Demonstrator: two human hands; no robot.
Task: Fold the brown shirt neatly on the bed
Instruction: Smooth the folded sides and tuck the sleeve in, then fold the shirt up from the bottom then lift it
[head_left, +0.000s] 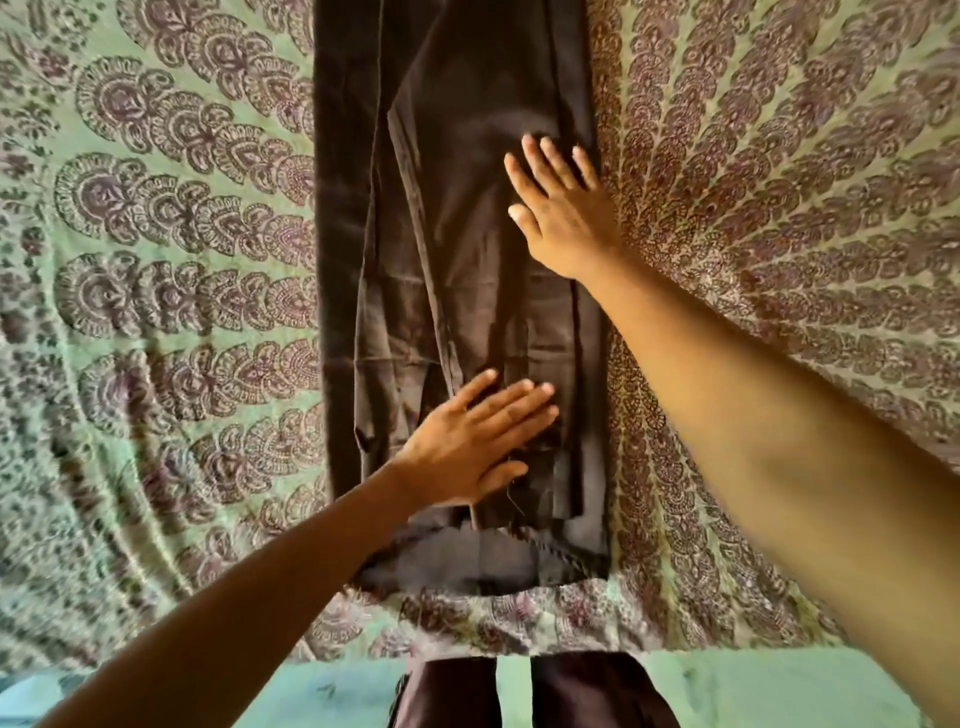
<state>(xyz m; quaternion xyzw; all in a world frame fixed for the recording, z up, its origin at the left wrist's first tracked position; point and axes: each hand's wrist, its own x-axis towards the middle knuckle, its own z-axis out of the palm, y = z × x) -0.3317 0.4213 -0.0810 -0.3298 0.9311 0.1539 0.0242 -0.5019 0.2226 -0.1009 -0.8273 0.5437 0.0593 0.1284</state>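
The brown shirt (457, 260) lies on the bed as a long narrow strip, its sides folded inward, running from the near edge away to the top of the view. My left hand (472, 447) rests flat on its near end, fingers spread, holding nothing. My right hand (561, 213) presses flat on the shirt's right side farther up, fingers apart. The shirt's far end runs out of view.
A green bedsheet (156, 312) with a purple paisley pattern covers the bed on both sides of the shirt. Its near edge (519, 639) hangs just in front of me. Below it are my legs in dark trousers (571, 696) and a pale green floor.
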